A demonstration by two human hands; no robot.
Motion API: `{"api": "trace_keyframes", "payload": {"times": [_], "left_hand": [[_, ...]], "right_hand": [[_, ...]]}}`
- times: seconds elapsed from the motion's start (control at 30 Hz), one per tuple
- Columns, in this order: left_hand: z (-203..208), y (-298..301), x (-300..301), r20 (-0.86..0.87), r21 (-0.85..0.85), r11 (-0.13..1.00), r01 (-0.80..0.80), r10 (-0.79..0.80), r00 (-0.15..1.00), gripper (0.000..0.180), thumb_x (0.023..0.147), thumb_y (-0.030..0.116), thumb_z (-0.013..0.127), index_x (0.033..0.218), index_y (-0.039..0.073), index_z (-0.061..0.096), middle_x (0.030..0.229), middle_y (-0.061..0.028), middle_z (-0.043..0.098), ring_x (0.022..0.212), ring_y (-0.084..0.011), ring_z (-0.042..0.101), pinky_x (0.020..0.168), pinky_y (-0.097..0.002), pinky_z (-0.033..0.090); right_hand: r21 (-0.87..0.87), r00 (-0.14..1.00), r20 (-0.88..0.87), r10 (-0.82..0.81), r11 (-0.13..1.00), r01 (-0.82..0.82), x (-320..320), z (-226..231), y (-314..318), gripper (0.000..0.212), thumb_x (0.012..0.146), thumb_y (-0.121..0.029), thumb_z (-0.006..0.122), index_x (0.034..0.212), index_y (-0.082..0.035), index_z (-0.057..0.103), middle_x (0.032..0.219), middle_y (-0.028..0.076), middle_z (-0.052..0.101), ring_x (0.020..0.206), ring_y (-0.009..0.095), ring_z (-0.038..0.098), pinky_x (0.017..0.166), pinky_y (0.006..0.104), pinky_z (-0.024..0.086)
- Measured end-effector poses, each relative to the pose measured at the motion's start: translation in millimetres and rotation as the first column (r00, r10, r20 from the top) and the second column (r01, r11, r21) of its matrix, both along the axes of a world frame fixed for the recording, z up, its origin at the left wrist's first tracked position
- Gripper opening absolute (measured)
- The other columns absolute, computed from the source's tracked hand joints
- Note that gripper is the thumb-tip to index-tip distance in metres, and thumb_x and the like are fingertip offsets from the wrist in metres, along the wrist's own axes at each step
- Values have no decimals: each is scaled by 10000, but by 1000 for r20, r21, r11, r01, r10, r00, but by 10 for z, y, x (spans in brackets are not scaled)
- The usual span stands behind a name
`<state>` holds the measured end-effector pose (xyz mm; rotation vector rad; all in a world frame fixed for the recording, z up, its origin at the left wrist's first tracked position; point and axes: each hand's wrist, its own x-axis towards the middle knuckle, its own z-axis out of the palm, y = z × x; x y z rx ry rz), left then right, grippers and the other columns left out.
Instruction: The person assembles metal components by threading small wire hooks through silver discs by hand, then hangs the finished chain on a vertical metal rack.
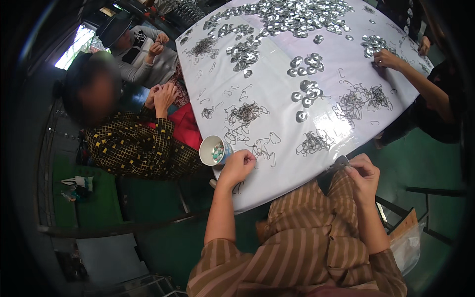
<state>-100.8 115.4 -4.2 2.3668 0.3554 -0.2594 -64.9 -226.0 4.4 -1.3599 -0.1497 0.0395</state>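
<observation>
My left hand [238,167] rests low over the table's near left corner, thumb and fingers pinched at the edge of some scattered wire hooks [267,150]. Whatever is between those fingertips is too small to make out. In front of my lap, just off the table edge, my right hand [363,176] grips a shiny round metal disc [341,161] by its rim. A white cup [203,150] with small pale and green pieces inside stands beside my left hand. Between my hands lies a tangled pile of wire hooks [314,143].
The white-covered table [287,180] holds a large heap of metal discs [297,17] at the far side, with smaller disc groups [307,64] nearer. More hook piles [246,114] lie about. Two people sit at the left; another person's hand [388,59] touches discs at the right.
</observation>
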Motion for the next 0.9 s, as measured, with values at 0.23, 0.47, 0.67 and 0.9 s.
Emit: {"api": "trace_keyframes", "payload": {"times": [0.23, 0.47, 0.67, 0.9], "left_hand": [[134, -19, -202, -141, 319, 943, 93, -50, 989, 109, 750, 92, 598, 735, -6, 644, 774, -168, 628, 741, -331, 603, 705, -398, 486], [-134, -769, 67, 230, 448, 893, 47, -166, 959, 121, 732, 76, 606, 684, -33, 629, 765, -168, 597, 761, -342, 595, 685, -423, 505], [-228, -895, 226, 113, 657, 736, 166, -313, 943, 69, 700, 27, 578, 686, -14, 631, 757, -160, 592, 714, -302, 611, 554, -357, 529], [-41, -690, 332, 210, 225, 974, -6, -42, 977, 78, 750, 46, 572, 750, -10, 626, 760, -135, 619, 704, -203, 608, 604, -298, 496]], "right_hand": [[-56, 1000, 8, -6, 998, 7, -9, 24, -1, 73, 715, 22, 674, 781, 26, 644, 765, 49, 555, 708, 113, 503, 645, 221, 382], [-80, 1000, 10, 5, 997, -4, 3, 59, 36, 73, 702, 22, 687, 764, 25, 649, 761, 58, 576, 701, 113, 513, 635, 222, 379], [-67, 1000, 2, -27, 997, 28, -30, 38, 17, 71, 689, 33, 685, 750, 30, 648, 748, 58, 581, 691, 118, 517, 625, 230, 389], [-78, 998, 61, -18, 997, 22, -49, 40, 22, 71, 698, 30, 679, 763, 37, 650, 754, 58, 577, 690, 117, 521, 623, 227, 396]]}}
